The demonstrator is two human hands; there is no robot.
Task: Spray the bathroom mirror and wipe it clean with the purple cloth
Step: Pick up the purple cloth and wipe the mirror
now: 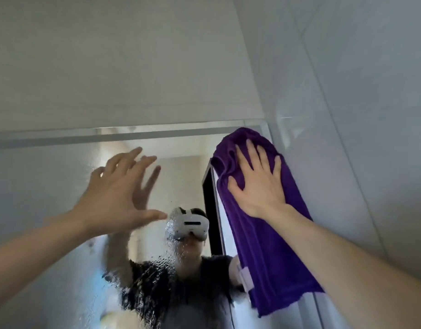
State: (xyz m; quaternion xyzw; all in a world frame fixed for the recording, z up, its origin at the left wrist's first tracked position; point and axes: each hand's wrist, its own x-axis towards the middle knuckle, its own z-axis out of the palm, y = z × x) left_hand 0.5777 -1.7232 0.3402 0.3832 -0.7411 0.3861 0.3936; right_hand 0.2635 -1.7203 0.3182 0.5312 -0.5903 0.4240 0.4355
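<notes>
A deep purple, soft-pile cloth (257,233) hangs flat against the upper right corner of a large, frameless rectangular bathroom mirror (50,186). Its top bunches into folds just under the mirror's top edge; the rest drapes down the right edge in a long, slightly tilted strip with a ragged lower hem. The glass is wet, with beads and streaks of spray thickest across its lower middle.
</notes>
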